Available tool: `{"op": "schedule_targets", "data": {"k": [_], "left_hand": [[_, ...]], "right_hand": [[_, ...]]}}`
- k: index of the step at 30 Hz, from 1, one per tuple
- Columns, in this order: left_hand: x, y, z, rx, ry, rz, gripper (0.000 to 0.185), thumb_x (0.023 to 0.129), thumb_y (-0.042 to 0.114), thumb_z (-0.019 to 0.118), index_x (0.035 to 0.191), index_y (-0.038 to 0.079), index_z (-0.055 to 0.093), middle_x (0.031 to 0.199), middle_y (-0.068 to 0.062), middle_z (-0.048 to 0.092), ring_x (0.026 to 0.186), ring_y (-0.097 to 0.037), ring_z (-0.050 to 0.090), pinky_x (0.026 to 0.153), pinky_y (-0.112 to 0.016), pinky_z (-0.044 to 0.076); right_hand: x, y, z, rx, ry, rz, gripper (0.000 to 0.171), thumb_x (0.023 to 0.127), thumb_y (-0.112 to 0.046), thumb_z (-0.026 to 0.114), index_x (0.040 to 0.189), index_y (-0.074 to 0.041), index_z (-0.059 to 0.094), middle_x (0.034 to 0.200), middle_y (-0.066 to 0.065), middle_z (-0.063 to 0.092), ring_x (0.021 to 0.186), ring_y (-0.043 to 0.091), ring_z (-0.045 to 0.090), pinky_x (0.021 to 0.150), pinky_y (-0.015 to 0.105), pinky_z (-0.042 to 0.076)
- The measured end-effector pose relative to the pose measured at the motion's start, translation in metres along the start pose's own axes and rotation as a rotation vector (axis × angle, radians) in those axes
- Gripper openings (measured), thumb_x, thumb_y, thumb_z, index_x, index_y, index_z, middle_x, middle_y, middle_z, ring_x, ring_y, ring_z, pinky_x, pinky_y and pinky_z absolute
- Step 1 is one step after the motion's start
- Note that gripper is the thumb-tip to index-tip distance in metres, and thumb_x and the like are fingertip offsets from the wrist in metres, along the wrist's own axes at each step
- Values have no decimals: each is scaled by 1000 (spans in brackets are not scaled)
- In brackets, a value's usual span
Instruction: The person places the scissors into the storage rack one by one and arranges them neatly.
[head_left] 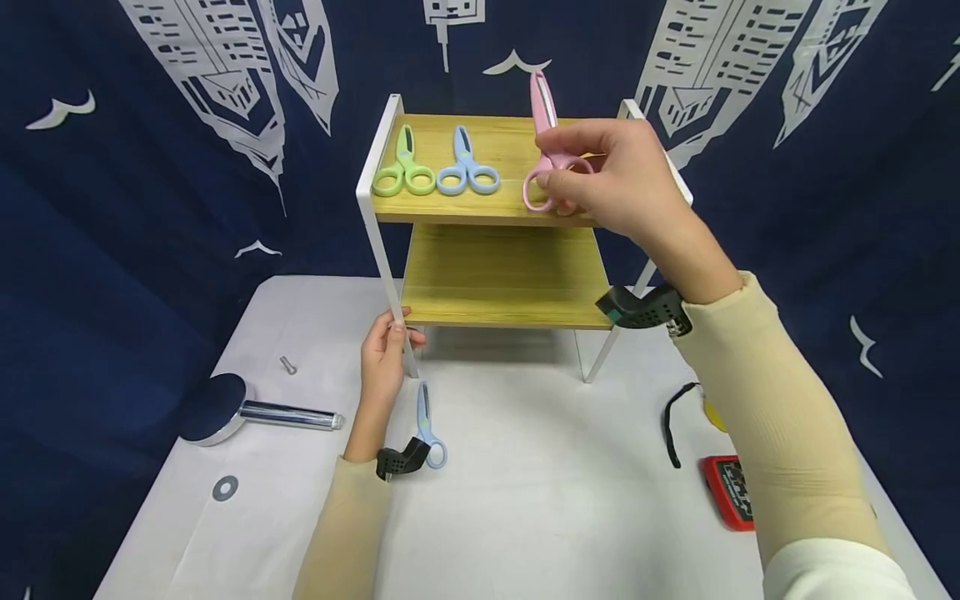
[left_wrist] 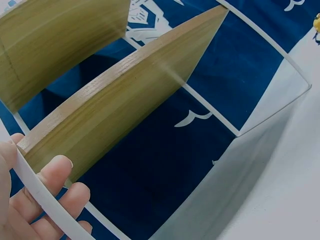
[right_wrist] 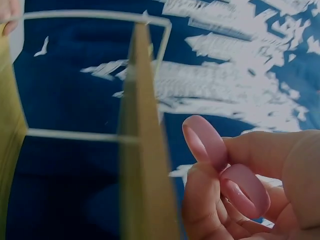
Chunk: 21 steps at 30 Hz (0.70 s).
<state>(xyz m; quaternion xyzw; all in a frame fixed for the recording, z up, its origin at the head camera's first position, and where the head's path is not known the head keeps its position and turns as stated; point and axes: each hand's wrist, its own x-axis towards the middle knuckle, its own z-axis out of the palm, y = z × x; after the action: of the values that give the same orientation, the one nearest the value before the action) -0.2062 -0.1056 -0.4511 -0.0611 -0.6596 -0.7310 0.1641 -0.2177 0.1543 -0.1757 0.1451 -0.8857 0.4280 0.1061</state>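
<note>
Over the right end of the upper shelf [head_left: 502, 146], holding pink scissors [head_left: 537, 108] blades up, handle loops low beside the near edge! Pinching them with the right grip [head_left: 615, 171], thumb and fingers closed about the handles. Hard to tell whether touching the board or just above it.

Down at the left, clasping the near-left leg [head_left: 381, 258] of the rack [head_left: 487, 220] with the left grip [head_left: 384, 354], fingers curled round the white bar close by the lower shelf [head_left: 510, 271].

Farther left along the top board, green scissors [head_left: 406, 162] and blue scissors [head_left: 465, 158], just beside each other, blades to the far side, with a gap before the pink pair.

And now the dangers! Set down too near the edge, could end up with loops overhanging and liable to tip off. Released too early, could drop, skid and go over the front. Swung too far left, could clip the blue scissors and knock them askew. Pulled or twisted at that leg, could shift the whole rack and spoil the placing.

Below, close by the left sleeve [head_left: 341, 529], another light-blue pair [head_left: 425, 425] on the surface [head_left: 562, 467]: easily nudged by a careless sweep of the forearm to the right.
</note>
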Motion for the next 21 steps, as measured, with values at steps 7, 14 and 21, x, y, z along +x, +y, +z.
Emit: {"op": "schedule_targets", "data": {"k": [7,14,21], "left_hand": [[0,1,-2,15,7,-9,32,109,11,43,131,-9,55,75,16,67,75,-1,67,83,-19,55],[0,1,-1,16,2,3,32,109,10,43,131,-10,55,75,18,67,75,0,67,82,-19,55],[-1,2,0,25,3,1,32,109,10,43,131,-9,56,76,15,67,76,-1,68,83,-20,55]], "right_hand": [[31,12,14,-184,17,-21,39,91,-23,70,129,-11,72,116,10,71,85,15,50,70,21,37],[36,15,22,-285,21,-10,33,94,-30,67,119,-11,77,111,11,74,84,17,51,69,24,37],[33,17,25,-314,53,-64,28,94,-28,65,109,-10,81,104,11,76,68,15,46,59,27,30]]}}
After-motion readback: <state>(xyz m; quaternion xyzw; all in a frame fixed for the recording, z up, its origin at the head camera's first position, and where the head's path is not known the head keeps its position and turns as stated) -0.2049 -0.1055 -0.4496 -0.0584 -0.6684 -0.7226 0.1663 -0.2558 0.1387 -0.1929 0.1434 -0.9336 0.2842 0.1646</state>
